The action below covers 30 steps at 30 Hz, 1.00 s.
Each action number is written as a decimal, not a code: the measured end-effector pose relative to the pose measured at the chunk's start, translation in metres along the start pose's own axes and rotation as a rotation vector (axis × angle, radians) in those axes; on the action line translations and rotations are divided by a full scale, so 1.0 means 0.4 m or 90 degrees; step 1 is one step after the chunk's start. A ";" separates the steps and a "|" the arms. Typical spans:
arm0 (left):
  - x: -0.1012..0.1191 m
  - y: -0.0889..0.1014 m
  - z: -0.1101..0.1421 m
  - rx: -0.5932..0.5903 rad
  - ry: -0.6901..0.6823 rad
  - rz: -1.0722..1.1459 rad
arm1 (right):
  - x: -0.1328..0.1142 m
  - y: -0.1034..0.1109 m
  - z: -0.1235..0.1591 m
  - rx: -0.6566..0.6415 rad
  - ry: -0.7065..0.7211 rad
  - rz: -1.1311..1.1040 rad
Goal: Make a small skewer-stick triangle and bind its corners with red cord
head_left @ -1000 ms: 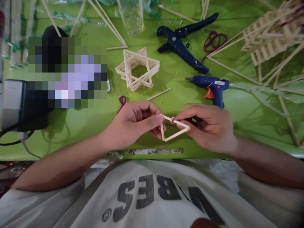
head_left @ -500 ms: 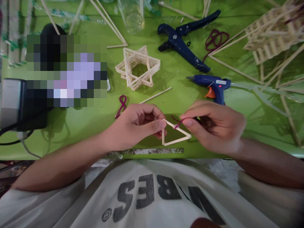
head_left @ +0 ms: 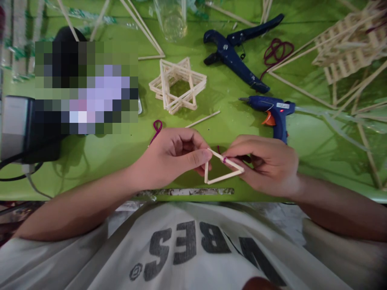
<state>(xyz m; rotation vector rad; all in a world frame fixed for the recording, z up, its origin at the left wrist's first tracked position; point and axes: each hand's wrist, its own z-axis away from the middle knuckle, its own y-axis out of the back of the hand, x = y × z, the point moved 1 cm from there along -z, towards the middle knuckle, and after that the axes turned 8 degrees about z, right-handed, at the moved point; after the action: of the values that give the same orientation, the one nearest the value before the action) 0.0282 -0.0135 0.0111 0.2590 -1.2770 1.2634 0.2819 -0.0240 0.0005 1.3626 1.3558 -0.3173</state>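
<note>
A small triangle of thin wooden sticks (head_left: 225, 177) is pinched at its upper left corner between thumb and fingers of my left hand (head_left: 178, 155). Purple cord (head_left: 224, 160) is tied around the triangle's upper right side, and a short end pokes up beyond it. My right hand (head_left: 263, 163) is closed at that knot, its fingertips pinching the cord right against the stick; the tips are partly hidden behind the triangle. Beyond my hands stands a layered six-pointed star of sticks (head_left: 178, 85). A loose stick (head_left: 203, 119) and a looped purple cord (head_left: 157, 127) lie nearer.
On the green table (head_left: 121, 157) lie a blue hot glue gun (head_left: 279, 110) with its light on and a blue cutter (head_left: 236, 60). More purple cord (head_left: 278, 51), a stick structure (head_left: 347, 44), a clear cup (head_left: 172, 22), a black-and-grey box (head_left: 19, 129) and a metal strip (head_left: 193, 191) surround the work.
My right hand has moved left, its fingertips now at the knot on the triangle instead of out along the cord. The left hand keeps its hold; the whole view has shifted slightly.
</note>
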 end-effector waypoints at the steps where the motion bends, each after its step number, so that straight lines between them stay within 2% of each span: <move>1: 0.000 0.000 0.000 -0.010 0.021 -0.005 | 0.001 0.001 -0.002 0.015 0.000 0.009; 4: 0.000 0.002 0.001 -0.038 0.067 -0.030 | 0.000 0.007 -0.008 0.046 0.004 0.041; 9: 0.001 0.001 0.001 -0.057 0.086 -0.058 | -0.002 0.016 -0.012 0.030 0.047 0.058; 13: 0.000 -0.002 0.002 -0.040 0.050 -0.038 | 0.002 0.010 -0.009 0.028 0.042 0.038; 19: 0.001 0.002 0.007 0.031 -0.032 -0.049 | 0.004 -0.001 0.006 -0.043 0.032 0.025; 23: 0.005 0.002 0.006 0.033 -0.019 -0.045 | 0.002 0.001 0.004 -0.064 0.026 0.018; 30: 0.001 0.006 0.000 -0.036 0.049 -0.055 | -0.008 0.015 -0.011 0.025 0.034 0.058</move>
<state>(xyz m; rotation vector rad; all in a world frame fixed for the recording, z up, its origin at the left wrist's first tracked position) 0.0264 -0.0124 0.0105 0.2206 -1.2206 1.1518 0.2837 -0.0201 0.0075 1.4706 1.3320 -0.2494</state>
